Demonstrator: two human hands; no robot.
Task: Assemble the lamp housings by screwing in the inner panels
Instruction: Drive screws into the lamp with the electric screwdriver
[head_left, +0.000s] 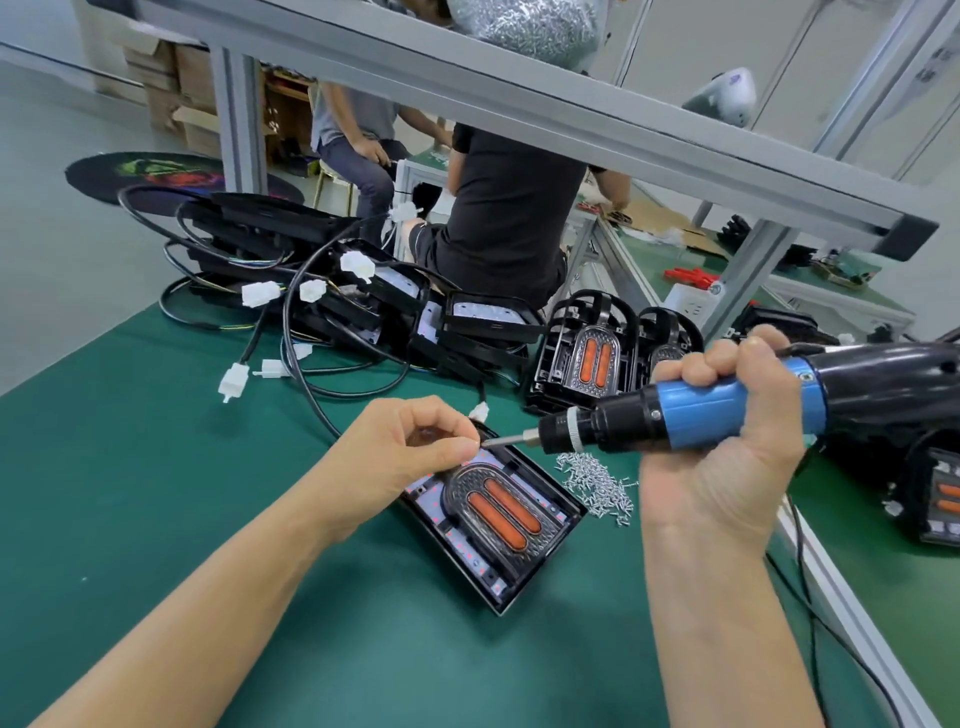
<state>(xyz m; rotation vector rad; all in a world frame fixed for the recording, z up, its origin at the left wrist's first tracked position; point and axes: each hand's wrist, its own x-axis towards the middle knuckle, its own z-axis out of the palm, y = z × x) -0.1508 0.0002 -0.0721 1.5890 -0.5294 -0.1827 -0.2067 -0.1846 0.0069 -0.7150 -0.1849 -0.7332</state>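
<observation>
Both hands grip: left (410, 447) pinching at bit tip, right (727, 447) clasping screwdriver (727, 410); loose screws (597, 483) beside housing (498, 519).

The bench (208, 467) is covered in dark green, and on it lies a black lamp housing (498, 525) whose inner panel (501, 506) shows 2 orange oblong lenses inside a dark, finely dotted frame, on a pale board speckled with small red dots. The electric screwdriver (727, 410) has a bright blue grip between black ends and a silver bit, beside a heap of silver screws (597, 480). Black cables (311, 332) end in white connectors (260, 293), and more black housings (582, 353) carry the same orange lenses.
</observation>
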